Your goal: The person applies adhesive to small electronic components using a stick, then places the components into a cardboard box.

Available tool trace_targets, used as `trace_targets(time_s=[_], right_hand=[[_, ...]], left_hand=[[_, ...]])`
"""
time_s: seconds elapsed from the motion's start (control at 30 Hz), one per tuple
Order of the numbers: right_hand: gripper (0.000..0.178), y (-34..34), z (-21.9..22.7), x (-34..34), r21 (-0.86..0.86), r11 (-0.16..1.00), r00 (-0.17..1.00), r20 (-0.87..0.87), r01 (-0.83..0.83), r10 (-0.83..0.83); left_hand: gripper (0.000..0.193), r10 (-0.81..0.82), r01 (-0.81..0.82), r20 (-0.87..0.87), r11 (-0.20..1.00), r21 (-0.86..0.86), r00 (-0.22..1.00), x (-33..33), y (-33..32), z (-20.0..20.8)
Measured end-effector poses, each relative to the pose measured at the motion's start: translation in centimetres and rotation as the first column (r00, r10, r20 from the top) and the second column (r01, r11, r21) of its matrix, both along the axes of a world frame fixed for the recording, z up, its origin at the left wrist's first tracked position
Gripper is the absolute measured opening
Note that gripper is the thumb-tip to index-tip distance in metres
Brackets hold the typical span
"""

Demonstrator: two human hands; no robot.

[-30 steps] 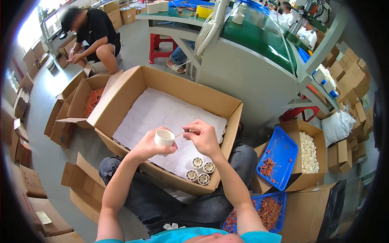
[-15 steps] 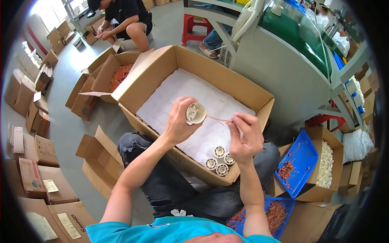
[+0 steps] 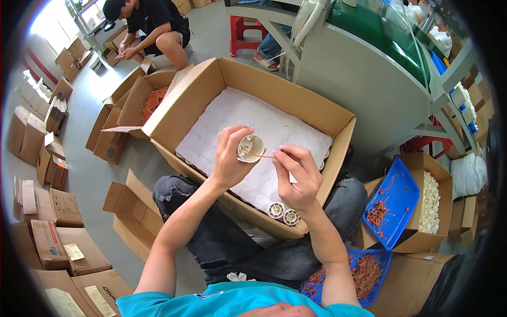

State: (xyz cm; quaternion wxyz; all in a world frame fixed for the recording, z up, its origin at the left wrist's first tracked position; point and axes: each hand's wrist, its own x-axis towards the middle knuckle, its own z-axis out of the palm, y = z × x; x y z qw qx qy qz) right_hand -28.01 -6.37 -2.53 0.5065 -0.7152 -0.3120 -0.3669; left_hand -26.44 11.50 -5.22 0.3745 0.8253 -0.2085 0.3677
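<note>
My left hand [image 3: 231, 164] is wrapped round a cream-coloured plastic cup [image 3: 250, 148], its open end turned up toward me. Between thumb and fingertips of my right hand [image 3: 302, 185] is a thin orange-red wire [image 3: 268, 157], whose far end reaches into the cup's mouth. Both hands are above a large cardboard box [image 3: 288, 94] lined with white paper sheet [image 3: 259, 113]. In its near corner stand round cream parts with slotted tops [image 3: 275, 210], partly hidden by my right wrist.
On my right are a tilted blue tray [image 3: 393, 211] with red wires, a carton of small white pieces [image 3: 430, 206] and another blue tray [image 3: 383, 290] of wires. Left is an open carton [image 3: 134, 211]. A co-worker [image 3: 153, 26] squats beyond; a green-topped bench [image 3: 369, 31] stands far right.
My right hand has moved left, bringing the wire from beside the cup to inside its mouth. The cup has shifted slightly left in my left hand.
</note>
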Motion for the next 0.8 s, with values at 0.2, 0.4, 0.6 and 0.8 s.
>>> trace_targets(time_s=[0.2, 0.4, 0.6, 0.8], right_hand=[[0.027, 0.4, -0.5, -0.2, -0.019, 1.0, 0.997, -0.077, -0.025, 0.023], [0.023, 1.2, -0.6, 0.2, -0.109, 0.994, 0.966, -0.258, -0.022, -0.007], [0.014, 1.1, -0.5, 0.1, -0.134, 0.99, 0.921, -0.39, -0.044, -0.012], [0.019, 0.9, -0.4, 0.0, -0.114, 0.993, 0.891, -0.455, -0.038, -0.018]], left_hand=[[0.058, -0.015, 0.015, -0.002, 1.0, 0.001, 1.0, 0.0, -0.1, -0.1], [0.049, -0.069, 0.069, -0.004, 0.992, 0.103, 0.998, -0.1, -1.4, -0.5], [0.049, -0.156, 0.157, -0.047, 0.987, 0.034, 0.987, -0.1, -2.0, -0.8], [0.048, -0.201, 0.201, -0.053, 0.98, -0.007, 0.978, -0.1, -2.1, -0.8]])
